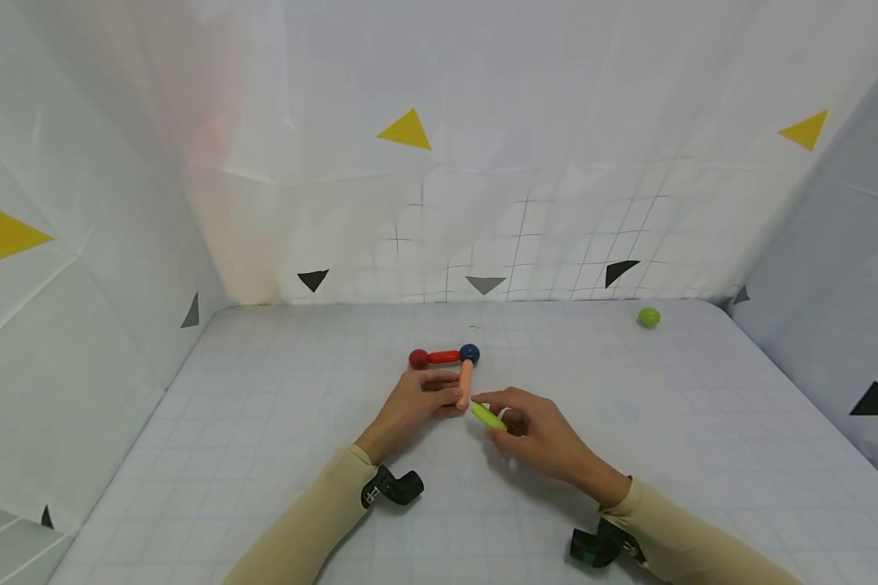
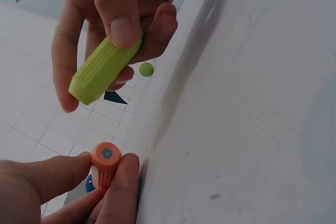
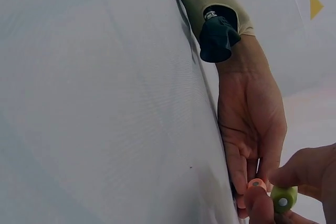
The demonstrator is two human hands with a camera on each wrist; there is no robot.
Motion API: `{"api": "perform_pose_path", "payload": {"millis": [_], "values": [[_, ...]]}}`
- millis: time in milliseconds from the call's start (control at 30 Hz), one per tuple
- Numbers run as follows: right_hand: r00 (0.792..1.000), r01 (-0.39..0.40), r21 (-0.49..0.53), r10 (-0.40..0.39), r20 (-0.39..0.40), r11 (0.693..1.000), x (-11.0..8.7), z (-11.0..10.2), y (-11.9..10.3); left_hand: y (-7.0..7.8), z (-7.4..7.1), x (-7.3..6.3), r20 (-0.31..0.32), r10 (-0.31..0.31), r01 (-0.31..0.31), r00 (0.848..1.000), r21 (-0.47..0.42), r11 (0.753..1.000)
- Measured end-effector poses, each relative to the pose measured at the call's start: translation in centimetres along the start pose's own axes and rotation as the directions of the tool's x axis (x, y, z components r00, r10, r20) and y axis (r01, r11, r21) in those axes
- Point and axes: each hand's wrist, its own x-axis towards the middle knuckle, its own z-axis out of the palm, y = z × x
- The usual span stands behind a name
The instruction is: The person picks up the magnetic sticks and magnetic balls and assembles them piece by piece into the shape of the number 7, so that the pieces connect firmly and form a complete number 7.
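Note:
My left hand (image 1: 415, 400) pinches an orange magnetic rod (image 1: 464, 384) between thumb and fingers. The rod's far end meets a dark blue ball (image 1: 470, 353). From that ball a red rod (image 1: 444, 357) runs left to a red ball (image 1: 419, 358). Close by on the right, my right hand (image 1: 537, 431) pinches a yellow-green rod (image 1: 488, 417), tilted and apart from the orange one. In the left wrist view, a grey metal disc shows in the orange rod's near end (image 2: 106, 153). The right wrist view shows a similar disc in the green rod's end (image 3: 283, 202).
A green ball (image 1: 649, 317) lies at the back right of the white, grid-lined table (image 1: 322, 357). White sheets with yellow and black triangles hang at the back and both sides. Each wrist wears a black camera mount, one being the left mount (image 1: 401, 487).

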Motion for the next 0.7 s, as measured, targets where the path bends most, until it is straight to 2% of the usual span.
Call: {"api": "perform_pose_path", "payload": {"millis": [167,267,500,700], "values": [[0.995,-0.098,0.094,0.095,0.040,0.991,0.05,-0.06,-0.31,-0.05,0.08,0.02,0.000,-0.008,0.008,1.000,-0.021,1.000],[0.991,-0.129,0.107,0.124,0.049,0.986,0.08,-0.13,-0.36,-0.12,0.16,-0.01,-0.002,-0.016,0.016,1.000,-0.021,1.000],[0.997,-0.073,0.036,0.073,0.019,0.997,0.06,-0.01,0.07,-0.08,0.25,-0.06,0.018,-0.042,0.044,0.999,-0.107,0.993],[0.998,-0.049,0.032,0.048,0.032,0.998,0.38,0.72,0.34,0.01,0.16,0.00,0.010,-0.032,0.033,0.999,-0.085,0.996]]}}
